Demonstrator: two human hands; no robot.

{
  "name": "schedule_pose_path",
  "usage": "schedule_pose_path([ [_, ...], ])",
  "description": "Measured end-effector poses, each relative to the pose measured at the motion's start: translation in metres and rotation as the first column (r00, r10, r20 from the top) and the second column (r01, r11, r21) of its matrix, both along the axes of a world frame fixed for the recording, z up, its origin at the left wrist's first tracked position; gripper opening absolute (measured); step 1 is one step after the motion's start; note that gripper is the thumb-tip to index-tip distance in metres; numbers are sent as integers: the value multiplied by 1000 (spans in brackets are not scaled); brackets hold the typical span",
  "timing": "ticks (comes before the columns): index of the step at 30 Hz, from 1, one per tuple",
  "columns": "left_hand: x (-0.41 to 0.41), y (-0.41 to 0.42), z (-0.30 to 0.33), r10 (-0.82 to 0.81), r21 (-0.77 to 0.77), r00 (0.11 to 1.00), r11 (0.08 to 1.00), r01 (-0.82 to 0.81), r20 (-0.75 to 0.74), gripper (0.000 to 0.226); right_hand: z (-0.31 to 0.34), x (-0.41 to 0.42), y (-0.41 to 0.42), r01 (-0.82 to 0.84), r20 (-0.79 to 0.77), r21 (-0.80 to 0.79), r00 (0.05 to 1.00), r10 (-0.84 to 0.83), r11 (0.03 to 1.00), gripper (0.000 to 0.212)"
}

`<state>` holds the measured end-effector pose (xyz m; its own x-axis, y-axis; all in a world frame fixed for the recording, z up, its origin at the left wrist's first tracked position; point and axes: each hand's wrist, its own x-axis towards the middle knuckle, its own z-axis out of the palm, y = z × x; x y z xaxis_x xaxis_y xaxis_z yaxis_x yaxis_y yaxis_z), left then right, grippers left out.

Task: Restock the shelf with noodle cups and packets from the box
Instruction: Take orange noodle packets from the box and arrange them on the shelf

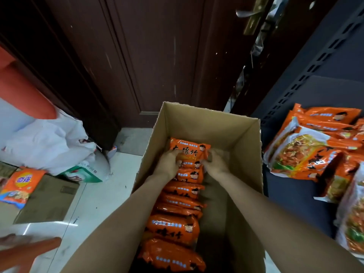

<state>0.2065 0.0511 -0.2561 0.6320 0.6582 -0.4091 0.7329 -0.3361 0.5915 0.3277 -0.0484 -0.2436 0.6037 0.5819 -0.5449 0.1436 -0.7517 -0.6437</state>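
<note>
An open cardboard box [242,134] stands on the floor in front of me with a row of orange noodle packets [175,223] on edge along its left side. Both my hands reach deep into it. My left hand [169,163] grips the left end of the farthest orange packet [190,149]. My right hand [215,164] grips its right end. On the dark shelf [291,196] to the right lies a pile of orange noodle packets [315,146].
A dark wooden door [147,56] rises behind the box. White plastic bags [49,142] and a flat cardboard box [47,200] with an orange bag [19,186] on it lie on the tiled floor at left. Another person's hand [25,251] shows at bottom left.
</note>
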Motion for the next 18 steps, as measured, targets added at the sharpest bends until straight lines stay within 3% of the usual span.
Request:
schedule_pose_path([
  [4,2,1,-14,18,-23,998,1000,-19,-52,37,-18,-1,7,110,-119,17,987,-107,994,51],
  [10,9,-1,-19,43,62,988,997,-34,-150,33,-35,0,11,263,-264,50,934,-241,964,45],
  [15,9,-1,-15,113,89,987,991,-103,-114,18,-41,2,13,363,-366,-12,866,-341,932,39],
  [18,6,-4,-12,140,131,986,983,-127,-94,17,-43,0,14,394,-351,11,862,-366,919,35],
])
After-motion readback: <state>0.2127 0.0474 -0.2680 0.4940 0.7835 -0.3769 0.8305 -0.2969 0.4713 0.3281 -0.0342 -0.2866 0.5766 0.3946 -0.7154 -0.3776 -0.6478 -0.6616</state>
